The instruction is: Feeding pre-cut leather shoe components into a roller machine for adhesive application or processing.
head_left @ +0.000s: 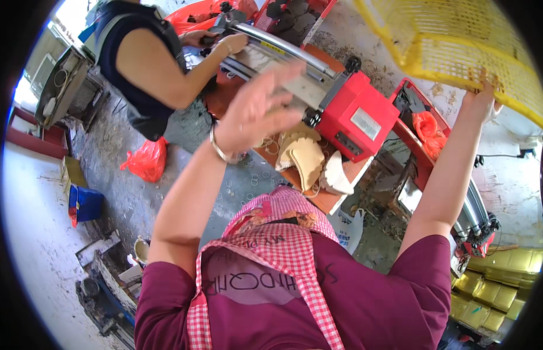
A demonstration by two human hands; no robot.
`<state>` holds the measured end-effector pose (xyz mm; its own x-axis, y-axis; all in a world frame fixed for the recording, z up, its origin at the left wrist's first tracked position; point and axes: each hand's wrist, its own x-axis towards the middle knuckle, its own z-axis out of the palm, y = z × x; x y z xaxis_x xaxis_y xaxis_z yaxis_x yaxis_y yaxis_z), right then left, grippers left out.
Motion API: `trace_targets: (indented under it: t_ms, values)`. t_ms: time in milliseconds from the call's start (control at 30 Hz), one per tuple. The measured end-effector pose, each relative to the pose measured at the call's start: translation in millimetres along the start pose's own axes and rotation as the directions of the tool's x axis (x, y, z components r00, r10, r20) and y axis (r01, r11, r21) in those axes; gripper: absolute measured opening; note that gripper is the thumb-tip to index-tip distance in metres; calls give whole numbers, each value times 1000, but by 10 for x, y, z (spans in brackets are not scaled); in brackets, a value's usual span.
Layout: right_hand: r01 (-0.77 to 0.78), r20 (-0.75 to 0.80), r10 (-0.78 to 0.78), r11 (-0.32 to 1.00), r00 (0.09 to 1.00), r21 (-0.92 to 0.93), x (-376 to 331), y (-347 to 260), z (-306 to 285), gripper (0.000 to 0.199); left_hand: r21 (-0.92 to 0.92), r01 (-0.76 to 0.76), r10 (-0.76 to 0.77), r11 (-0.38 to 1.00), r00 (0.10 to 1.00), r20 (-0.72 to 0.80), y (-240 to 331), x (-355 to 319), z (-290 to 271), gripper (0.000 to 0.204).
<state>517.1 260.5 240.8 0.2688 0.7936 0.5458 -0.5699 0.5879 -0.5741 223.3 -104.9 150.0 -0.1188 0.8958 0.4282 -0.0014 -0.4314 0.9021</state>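
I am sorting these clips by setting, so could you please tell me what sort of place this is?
Probably a small workshop. A red bench machine with steel rollers sits on a work table with beige cut pieces, the right hand holds up a yellow perforated plastic crate, and the bare concrete floor is littered.

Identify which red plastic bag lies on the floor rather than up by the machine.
The red bag beside the seated co-worker lies on the grey floor; the other one sits up beside the red machine.

One yellow basket (458, 41), two red bags (146, 160)

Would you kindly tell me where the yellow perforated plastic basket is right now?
The yellow perforated plastic basket is at the head view's upper right, held up by the right hand, above the red machine.
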Motion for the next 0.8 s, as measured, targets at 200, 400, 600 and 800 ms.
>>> trace_targets:
  t_ms: [200,400,600,800]
  values:
    - [-78,-135,58,986,989,-146,641,1416,-477,56,-59,620,-622,783,776,-107,-1154,-837,-293,45]
    - [-322,-263,264,922,928,-214,188,2656,-688,45,-355,793,-856,495,375,-355,-1304,-1556,-499,42]
    - [-442,-271,360,818,892,-367,-22,3459,-1077,35,-249,917,-897,311,197,-395,-1626,-1922,-602,42]
    - [-610,-291,632,373,719,-699,-179,3568,-913,35,110,959,-862,262,284,-419,-1943,-1994,-485,39]
